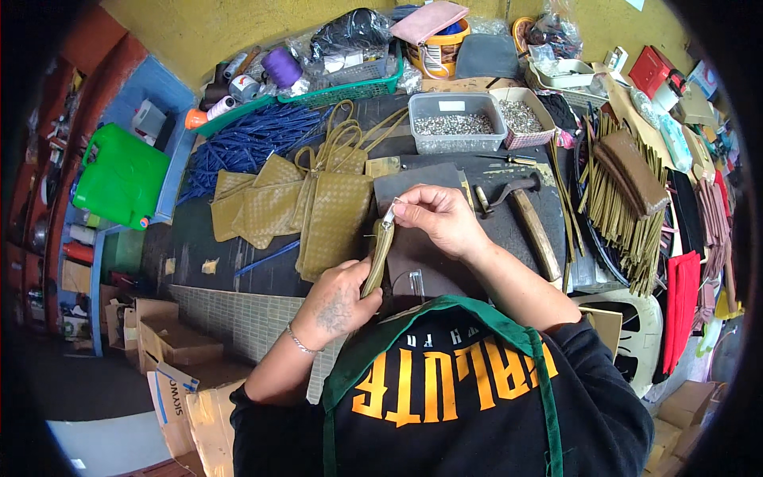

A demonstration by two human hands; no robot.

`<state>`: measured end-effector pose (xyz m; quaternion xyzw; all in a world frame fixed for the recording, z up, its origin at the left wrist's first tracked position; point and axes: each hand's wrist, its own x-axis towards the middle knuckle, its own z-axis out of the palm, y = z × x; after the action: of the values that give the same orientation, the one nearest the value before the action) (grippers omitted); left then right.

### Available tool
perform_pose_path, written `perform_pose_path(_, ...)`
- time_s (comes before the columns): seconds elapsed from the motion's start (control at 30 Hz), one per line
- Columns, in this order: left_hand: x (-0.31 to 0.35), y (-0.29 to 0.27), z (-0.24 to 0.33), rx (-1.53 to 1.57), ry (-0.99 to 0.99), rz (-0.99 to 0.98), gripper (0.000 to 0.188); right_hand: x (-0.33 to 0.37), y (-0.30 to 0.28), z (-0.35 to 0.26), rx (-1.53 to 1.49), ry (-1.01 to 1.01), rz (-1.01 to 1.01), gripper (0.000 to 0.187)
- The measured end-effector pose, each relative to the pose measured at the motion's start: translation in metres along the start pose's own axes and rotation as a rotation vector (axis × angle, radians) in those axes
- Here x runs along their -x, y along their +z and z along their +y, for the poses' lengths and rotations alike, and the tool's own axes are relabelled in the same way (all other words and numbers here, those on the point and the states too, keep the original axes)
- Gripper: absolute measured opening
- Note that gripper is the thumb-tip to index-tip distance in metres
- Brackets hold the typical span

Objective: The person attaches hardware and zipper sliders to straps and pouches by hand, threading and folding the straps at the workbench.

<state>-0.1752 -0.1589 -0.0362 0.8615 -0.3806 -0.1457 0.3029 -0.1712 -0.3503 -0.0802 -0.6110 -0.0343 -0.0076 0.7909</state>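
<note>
The left hand is closed around the lower part of a narrow olive strap, which slants upward and slightly to the right out of that grip. At the strap's upper end sits a silver metal fitting, pinched between the thumb and fingertips of the right hand. The strap thus spans the gap between the two hands, above the tabletop and in front of the person's chest. Just left of it lie olive woven panels; right of the right hand, a wooden-handled hammer. Beyond stands a translucent plastic tub of small silvery pieces.
</note>
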Motion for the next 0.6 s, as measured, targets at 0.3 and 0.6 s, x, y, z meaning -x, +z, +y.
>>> perform_pose_path(0.3,0.003,-0.015,-0.001,-0.035,-0.009,-0.108,0.021,0.004,0.006,-0.002,0.038,-0.121,0.016,0.011)
perform_pose_path(0.6,-0.071,0.034,-0.015,0.807,0.162,0.288,0.01,0.01,-0.007,0.01,0.152,-0.299,0.039,0.017)
